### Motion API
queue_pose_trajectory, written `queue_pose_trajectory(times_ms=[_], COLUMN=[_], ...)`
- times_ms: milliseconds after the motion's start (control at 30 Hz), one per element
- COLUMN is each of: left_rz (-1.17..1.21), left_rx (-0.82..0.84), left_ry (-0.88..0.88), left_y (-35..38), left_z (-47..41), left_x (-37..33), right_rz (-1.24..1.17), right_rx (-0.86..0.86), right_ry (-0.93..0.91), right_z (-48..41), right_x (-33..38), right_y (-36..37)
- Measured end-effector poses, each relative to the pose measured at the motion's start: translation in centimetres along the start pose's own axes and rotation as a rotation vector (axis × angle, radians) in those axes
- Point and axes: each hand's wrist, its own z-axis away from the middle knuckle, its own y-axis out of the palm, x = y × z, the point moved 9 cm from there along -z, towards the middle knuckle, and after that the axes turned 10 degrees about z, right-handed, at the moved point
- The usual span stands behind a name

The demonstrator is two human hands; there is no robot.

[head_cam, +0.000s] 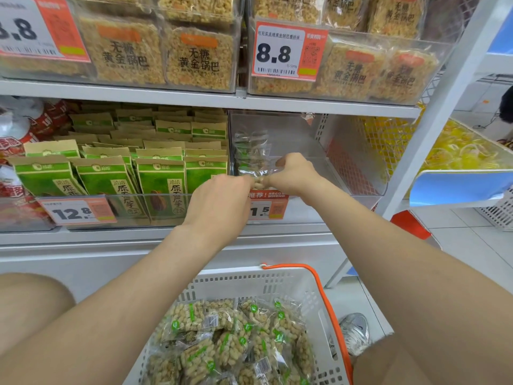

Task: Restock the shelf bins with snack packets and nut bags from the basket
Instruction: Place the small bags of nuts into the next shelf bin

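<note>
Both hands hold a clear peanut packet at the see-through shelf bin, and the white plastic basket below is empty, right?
Not empty: the head view shows the white plastic basket full of clear peanut packets. The rest is right.

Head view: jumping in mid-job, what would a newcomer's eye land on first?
The left hand and right hand meet at the middle shelf, holding a clear nut bag at the front of the sparsely filled clear bin. Below, the white basket is heaped with more nut bags, and green packets fill the bin to the left.
</note>
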Motion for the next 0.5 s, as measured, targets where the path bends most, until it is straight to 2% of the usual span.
queue_pose_trajectory(times_ms=[67,167,267,367,500], left_rz=[0.057,-0.001,-0.073,-0.105,-0.147], left_rx=[-0.059,-0.143,-0.053,0.170,0.579], left_ry=[0.007,0.029,-0.046,-0.097,-0.014], left_y=[-0.9,-2.0,-1.3,1.6,7.6], left_z=[0.3,1.0,1.7,2.8,5.7], left_x=[-0.2,-0.5,-0.1,0.4,0.2], right_rz=[0.029,0.032,0.062,0.138,0.360], right_rx=[-0.085,-0.275,-0.422,-0.332,0.023], right_ry=[-0.016,-0.131,-0.314,-0.422,-0.439], right_z=[0.6,2.3,5.5,7.8,9.0], right_x=[-0.1,0.7,2.7,3.8,2.1], right_y=[-0.9,-2.8,-4.0,-2.1,4.6])
